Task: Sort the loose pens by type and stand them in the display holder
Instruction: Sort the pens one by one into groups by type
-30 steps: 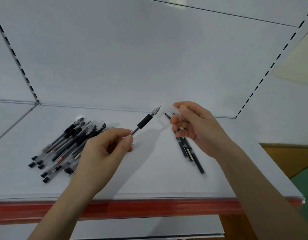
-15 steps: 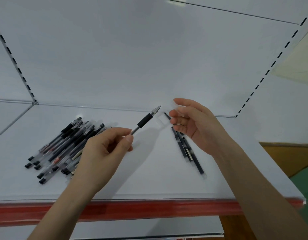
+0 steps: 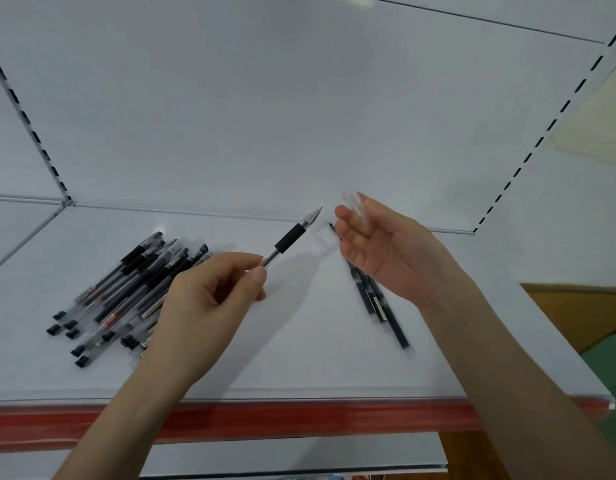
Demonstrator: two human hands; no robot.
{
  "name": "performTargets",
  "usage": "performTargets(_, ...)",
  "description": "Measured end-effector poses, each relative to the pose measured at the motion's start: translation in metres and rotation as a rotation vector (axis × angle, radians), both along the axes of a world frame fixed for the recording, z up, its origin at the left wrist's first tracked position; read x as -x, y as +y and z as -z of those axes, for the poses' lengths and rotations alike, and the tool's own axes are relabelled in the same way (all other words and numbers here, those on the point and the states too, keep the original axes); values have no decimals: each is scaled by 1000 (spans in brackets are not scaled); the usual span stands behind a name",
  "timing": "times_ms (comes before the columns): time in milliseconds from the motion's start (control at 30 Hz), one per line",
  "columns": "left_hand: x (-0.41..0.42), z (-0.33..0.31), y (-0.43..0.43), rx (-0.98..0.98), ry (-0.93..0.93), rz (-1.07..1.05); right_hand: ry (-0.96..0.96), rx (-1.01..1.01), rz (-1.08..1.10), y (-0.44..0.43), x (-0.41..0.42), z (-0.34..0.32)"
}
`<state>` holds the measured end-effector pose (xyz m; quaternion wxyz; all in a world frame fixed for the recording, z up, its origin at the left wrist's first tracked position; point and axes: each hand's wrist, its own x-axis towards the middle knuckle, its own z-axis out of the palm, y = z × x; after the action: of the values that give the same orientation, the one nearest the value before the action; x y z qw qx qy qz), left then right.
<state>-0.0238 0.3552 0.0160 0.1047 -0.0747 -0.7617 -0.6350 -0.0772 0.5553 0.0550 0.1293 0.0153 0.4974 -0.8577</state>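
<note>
White metal shelf (image 3: 299, 358) with a red strip (image 3: 299, 419) along its front edge carries everything. Left hand (image 3: 206, 306) is above the shelf's middle, thumb and forefinger pinching the rear end of a clear-barrelled pen with a black rubber grip (image 3: 289, 239). That pen is uncapped and off the shelf, tip pointing up and right. Right hand (image 3: 382, 251) is raised palm-up toward the back right, fingers loosely curled, holding a clear plastic cap (image 3: 355, 206) at the fingertips. The cap is blurred, just beside the pen tip, not touching it. Heap of black-and-clear capped pens (image 3: 133, 289) lies on the left side. A few slim dark pens (image 3: 379, 306) lie together at right, partly under the right hand.
</note>
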Motion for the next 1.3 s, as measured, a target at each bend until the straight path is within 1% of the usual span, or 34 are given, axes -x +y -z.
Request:
performTargets(100,0,1,0,3,1,-6,-41,39,-15,-1,0,0)
performTargets(500,-1,0,0,-5,14,-6,-109,151,-31,-3,-2,1)
performTargets(633,-1,0,-1,-25,10,1,-89,78,-12,-2,-2,3)
performTargets(933,-2,1,-2,-3,19,0,-21,-113,17,-2,-5,7)
performTargets(1033,-4,1,-1,12,17,11,-1,-190,106,-3,-4,8)
performTargets(1100,-5,0,1,17,19,20,30,-166,169,-6,-5,7)
performTargets(1200,-8,1,3,30,18,27,42,-69,193,-10,-7,5)
performTargets(1300,-8,3,7,41,4,42,44,-73,207,-13,-11,5)
